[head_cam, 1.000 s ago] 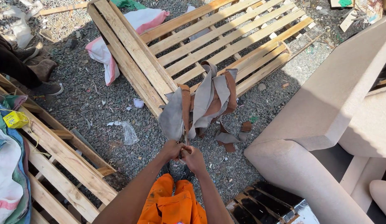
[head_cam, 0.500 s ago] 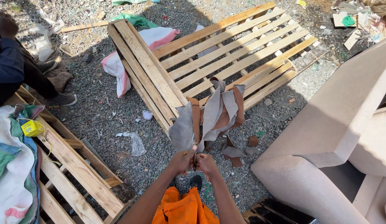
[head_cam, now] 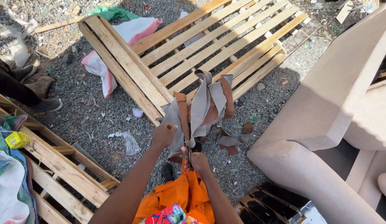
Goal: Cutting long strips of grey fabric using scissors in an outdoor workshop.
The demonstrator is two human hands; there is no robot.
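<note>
closest to the camera is the person's lap in bright orange cloth point(head_cam: 176, 199), with a patch of flowered fabric point(head_cam: 172, 215) at the bottom edge and a dark shoe point(head_cam: 167, 171) showing on the gravel just beyond it. both bare forearms reach forward from there. the right hand point(head_cam: 197, 161) is clenched around a dark tool at the bottom of a bunch of fabric strips point(head_cam: 203, 110); what sort of tool it is cannot be made out, since the hand and cloth cover most of it. the left hand point(head_cam: 164, 135) is grasping the left side of the same bunch, fingers pinched on a grey strip. the strips are grey on one face and brown on the other, and they are held up in the air in front of the person, above the gravel, with loose ends fanning upward and a few cut scraps point(head_cam: 234, 139) lying on the ground just right of them. to the right stands a beige upholstered sofa point(head_cam: 325, 112), its rounded arm near the scraps. to the left lies a wooden pallet point(head_cam: 64, 170) with bundled cloth point(head_cam: 10, 186) and a small yellow box point(head_cam: 16, 140) on it. a crumpled clear plastic bag point(head_cam: 128, 142) lies on the gravel point(head_cam: 85, 112). farther off, a larger slatted pallet point(head_cam: 193, 45) rests on a pink and white sack point(head_cam: 118, 45), and another person's dark shoes point(head_cam: 39, 89) show at the far left.
</note>
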